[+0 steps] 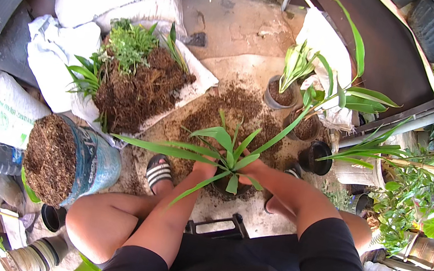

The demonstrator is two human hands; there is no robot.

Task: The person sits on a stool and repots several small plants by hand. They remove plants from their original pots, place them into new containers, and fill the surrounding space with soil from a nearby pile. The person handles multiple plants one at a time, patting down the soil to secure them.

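Between my feet stands a leafy green plant (231, 160) with long strap leaves spreading to both sides. Dark soil in a round pot (224, 190) shows under it, partly covered by the leaves. My left hand (210, 156) is at the plant's left side, low by its base. From the other side my right hand (249, 168) reaches to the base as well. Leaves cover the fingers of both hands, so their grip is hidden.
A blue bucket (99, 161) heaped with brown potting mix stands at my left. Beyond it, uprooted plants with a soil mound (141, 87) lie on a white sack (197, 81). At right are a potted plant (281, 93) and a black pot (317, 158). Loose soil (234, 102) covers the floor ahead.
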